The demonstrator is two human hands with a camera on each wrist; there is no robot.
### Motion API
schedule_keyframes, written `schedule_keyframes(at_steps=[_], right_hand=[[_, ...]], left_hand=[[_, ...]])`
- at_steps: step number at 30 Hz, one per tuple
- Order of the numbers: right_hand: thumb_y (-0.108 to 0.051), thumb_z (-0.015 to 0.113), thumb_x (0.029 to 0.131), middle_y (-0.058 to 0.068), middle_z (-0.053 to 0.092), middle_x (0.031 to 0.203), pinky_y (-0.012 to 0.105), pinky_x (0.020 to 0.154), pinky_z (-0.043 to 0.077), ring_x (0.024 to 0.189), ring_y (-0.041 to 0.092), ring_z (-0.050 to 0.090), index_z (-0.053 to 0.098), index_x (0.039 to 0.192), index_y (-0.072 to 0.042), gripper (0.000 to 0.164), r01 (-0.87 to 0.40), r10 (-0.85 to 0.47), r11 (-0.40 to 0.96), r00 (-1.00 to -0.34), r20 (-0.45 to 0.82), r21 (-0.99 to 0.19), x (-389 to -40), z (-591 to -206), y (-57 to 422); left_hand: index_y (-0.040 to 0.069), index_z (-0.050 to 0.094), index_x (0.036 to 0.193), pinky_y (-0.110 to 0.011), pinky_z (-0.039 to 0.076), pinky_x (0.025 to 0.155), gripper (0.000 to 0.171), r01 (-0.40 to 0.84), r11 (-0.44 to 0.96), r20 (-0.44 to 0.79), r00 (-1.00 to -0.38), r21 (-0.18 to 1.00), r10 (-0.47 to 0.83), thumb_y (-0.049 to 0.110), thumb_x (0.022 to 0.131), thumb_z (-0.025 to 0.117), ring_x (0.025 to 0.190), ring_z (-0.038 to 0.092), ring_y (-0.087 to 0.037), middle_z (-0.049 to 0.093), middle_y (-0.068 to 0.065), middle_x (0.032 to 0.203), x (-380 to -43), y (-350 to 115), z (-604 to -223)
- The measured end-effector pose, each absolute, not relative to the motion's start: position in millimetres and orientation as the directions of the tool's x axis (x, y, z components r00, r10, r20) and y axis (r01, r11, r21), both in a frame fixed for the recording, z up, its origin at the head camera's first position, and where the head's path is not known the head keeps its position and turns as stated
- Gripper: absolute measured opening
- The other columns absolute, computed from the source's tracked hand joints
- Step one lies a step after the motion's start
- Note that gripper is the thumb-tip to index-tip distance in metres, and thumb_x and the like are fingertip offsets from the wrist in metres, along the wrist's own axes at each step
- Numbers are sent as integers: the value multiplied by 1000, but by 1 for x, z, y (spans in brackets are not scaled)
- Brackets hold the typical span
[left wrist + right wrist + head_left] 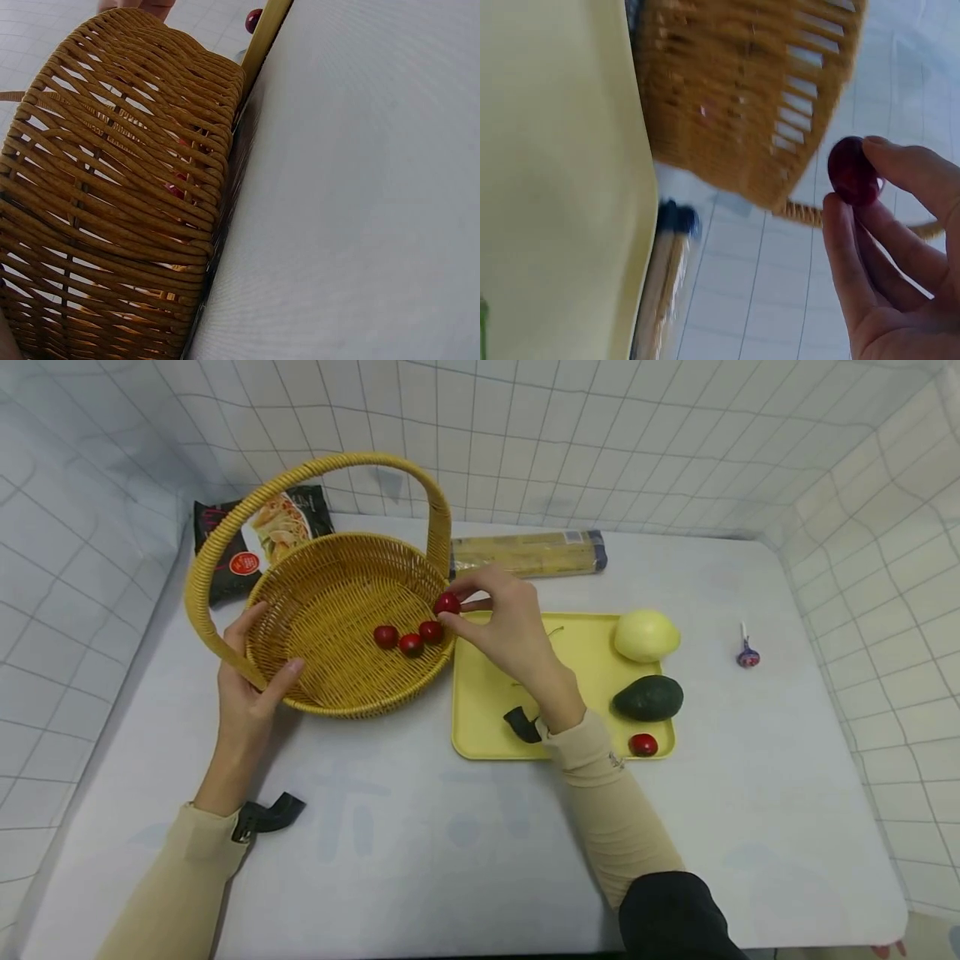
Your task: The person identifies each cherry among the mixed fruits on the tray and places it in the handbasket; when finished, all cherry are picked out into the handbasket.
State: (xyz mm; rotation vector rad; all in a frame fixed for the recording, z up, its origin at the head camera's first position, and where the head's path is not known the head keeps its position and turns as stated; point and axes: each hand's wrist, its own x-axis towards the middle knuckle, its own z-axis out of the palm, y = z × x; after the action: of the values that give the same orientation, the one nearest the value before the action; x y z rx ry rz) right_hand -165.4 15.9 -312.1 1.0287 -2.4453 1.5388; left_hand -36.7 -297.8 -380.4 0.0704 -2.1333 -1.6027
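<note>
My left hand [251, 697] grips the near-left rim of a yellow wicker basket [352, 710], thumb inside, beside the foot of its tall arched handle. Between thumb and fingertips my right hand [517, 631] pinches a dark red cherry [447, 602] over the basket's right rim. In the right wrist view that cherry [855, 171] is held clear of the wicker side. Three more cherries [411, 645] lie on the basket floor, towards the right. In the left wrist view the basket wall [112, 187] fills the left half, and the left hand is almost wholly hidden.
Right of the basket is a yellow tray [480, 727] with a lemon [647, 636], an avocado [648, 697], another cherry [642, 744] and thin green stems. Behind lie a black food packet [225, 581] and a pasta pack [525, 553]. A lollipop [747, 653] rests far right.
</note>
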Motion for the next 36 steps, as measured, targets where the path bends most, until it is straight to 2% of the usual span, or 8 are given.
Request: schedule_keyframes(at_steps=[8, 16, 19, 26, 33, 36], right_hand=[[-7, 84, 89, 11, 71, 113, 34, 85, 62, 97, 21, 73, 73, 113, 1, 27, -598, -549, 208, -726, 413, -774, -144, -317, -14], [-6, 83, 89, 14, 70, 114, 30, 85, 62, 96, 23, 74, 72, 112, 3, 27, -619, -585, 175, -691, 425, -765, -127, -323, -31], [-7, 84, 90, 14, 69, 115, 29, 85, 61, 97, 23, 75, 71, 114, 2, 29, -614, -579, 205, -704, 412, -762, -123, -325, -37], [-8, 81, 93, 16, 69, 123, 28, 93, 59, 106, 26, 74, 66, 131, 2, 42, -589, -571, 290, -739, 358, -754, -123, -325, -42], [-1, 76, 94, 18, 71, 118, 31, 90, 61, 108, 26, 72, 67, 127, 5, 34, -597, -486, 222, -753, 444, -771, -136, -314, -23], [-1, 75, 95, 18, 71, 121, 29, 91, 60, 108, 26, 72, 66, 129, 6, 36, -587, -434, 200, -771, 466, -784, -143, -306, -11]], left_hand=[[12, 44, 159, -29, 25, 123, 74, 218, 310, 317, -893, 925, -318, 8, 90, 70, 151, 37, -23, 42, -9, 162, -37, -298, -380], [9, 44, 158, -28, 21, 124, 74, 216, 315, 319, -889, 924, -327, 8, 89, 70, 153, 34, -22, 42, -13, 162, -36, -297, -380], [8, 44, 158, -28, 20, 124, 74, 225, 318, 328, -887, 921, -325, 7, 89, 70, 153, 34, -23, 42, -15, 162, -37, -297, -379], [7, 44, 158, -29, 20, 125, 74, 232, 318, 336, -885, 919, -323, 5, 89, 70, 153, 34, -22, 42, -16, 162, -37, -297, -378], [7, 43, 158, -28, 21, 125, 74, 227, 315, 329, -887, 922, -324, 5, 89, 70, 153, 34, -22, 43, -16, 161, -35, -297, -377], [6, 43, 158, -28, 20, 125, 74, 230, 317, 332, -887, 920, -321, 5, 89, 70, 153, 34, -22, 43, -17, 161, -35, -298, -377]])
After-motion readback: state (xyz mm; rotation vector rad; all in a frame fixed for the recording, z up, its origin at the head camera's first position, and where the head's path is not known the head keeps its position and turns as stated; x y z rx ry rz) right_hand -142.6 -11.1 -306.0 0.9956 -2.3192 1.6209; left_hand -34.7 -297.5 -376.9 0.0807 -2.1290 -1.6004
